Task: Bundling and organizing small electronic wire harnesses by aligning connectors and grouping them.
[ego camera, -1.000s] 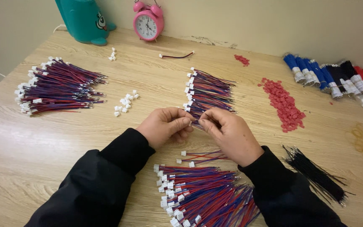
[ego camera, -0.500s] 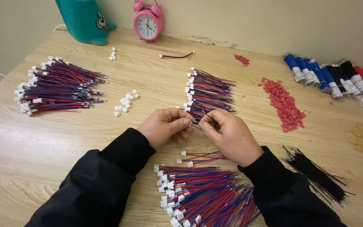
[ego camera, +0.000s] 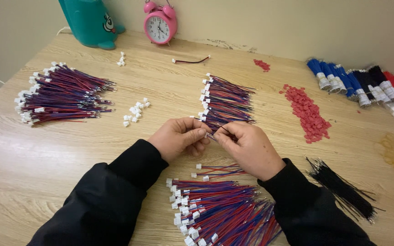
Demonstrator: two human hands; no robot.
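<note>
My left hand (ego camera: 181,138) and my right hand (ego camera: 247,148) meet at the table's middle, fingertips pinched together on a small white connector with thin red and blue wires (ego camera: 211,134). Just beyond the fingers lies a bundle of red and blue wires with white connectors (ego camera: 224,102). A larger pile of the same wires (ego camera: 220,214) lies between my black sleeves at the near edge. A few loose wired connectors (ego camera: 215,171) rest under my right hand.
A big wire pile (ego camera: 60,93) lies at the left, loose white connectors (ego camera: 135,113) beside it. Red small parts (ego camera: 306,111) spread at the right, black wires (ego camera: 343,187) near right, blue, black and red wire bundles (ego camera: 356,84) far right. Pink alarm clock (ego camera: 159,25) and teal toy (ego camera: 90,20) stand at the back.
</note>
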